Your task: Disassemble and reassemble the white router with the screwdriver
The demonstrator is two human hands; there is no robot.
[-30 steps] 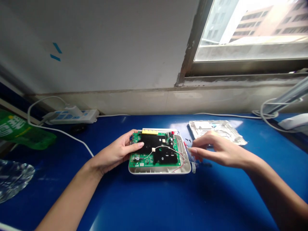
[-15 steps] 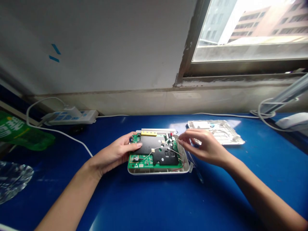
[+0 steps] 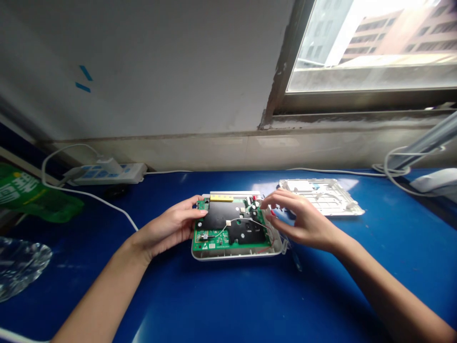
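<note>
My left hand [image 3: 177, 220] grips the left side of an opened white plastic housing [image 3: 235, 257], thumb on top and fingers underneath. Inside lies a green circuit board [image 3: 196, 246] covered partly by a black plate [image 3: 221, 215], with a yellow block [image 3: 221, 198] along the back edge. A thin white wire [image 3: 250, 219] crosses the plate, and a red wire [image 3: 266, 248] runs at the right front. Over the housing's right end, my right hand [image 3: 298, 219] has thumb and fingers curled towards each other. A small red spot shows between them; what it belongs to is unclear.
A white plastic cover [image 3: 324, 197] lies inner side up at the back right. A clear bluish object [image 3: 297, 261] rests beside the housing. Further left are a power strip [image 3: 110, 174] with a white cable [image 3: 103, 196], a green bottle [image 3: 39, 195] and clear crinkled plastic [image 3: 23, 269].
My right hand's fingers have shifted and spread slightly, and a red spot now shows between them. My left thumb has slid a little left on the board. The housing stays nearly in place.
</note>
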